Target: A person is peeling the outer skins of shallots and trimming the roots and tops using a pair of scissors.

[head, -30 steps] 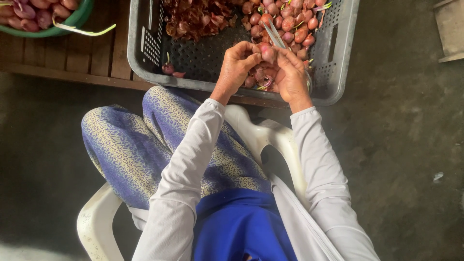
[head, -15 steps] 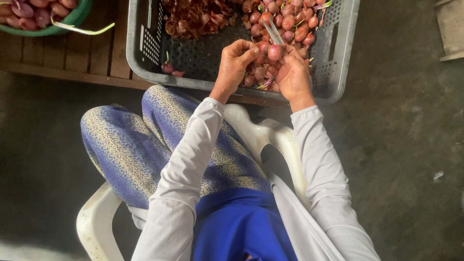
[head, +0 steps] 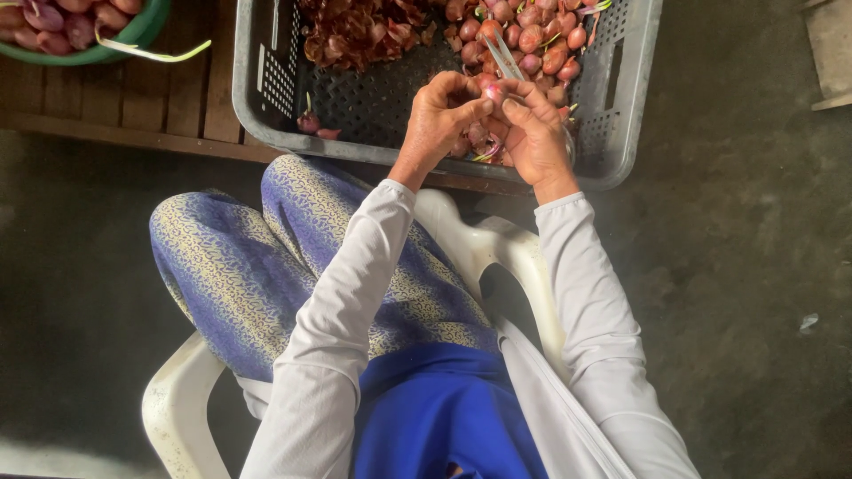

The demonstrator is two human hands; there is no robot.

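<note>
While both hands meet over the grey crate (head: 266, 106), the left hand (head: 439, 115) pinches a small red shallot (head: 493, 90) in a closed grip. The right hand (head: 537, 133) is closed around a knife (head: 502, 55), blade at the bulb. Peeling appears under way; the skin must come off with short, controlled strokes.

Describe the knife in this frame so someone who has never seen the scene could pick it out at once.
Start at the grey perforated plastic crate at the top, holding small red shallots and dry peelings. Over its near edge both hands meet on one shallot; the right hand holds the slim metal-bladed knife. Its thin, pale, straight blade slants up above the fingers, unlike the round red bulbs around it.
</note>
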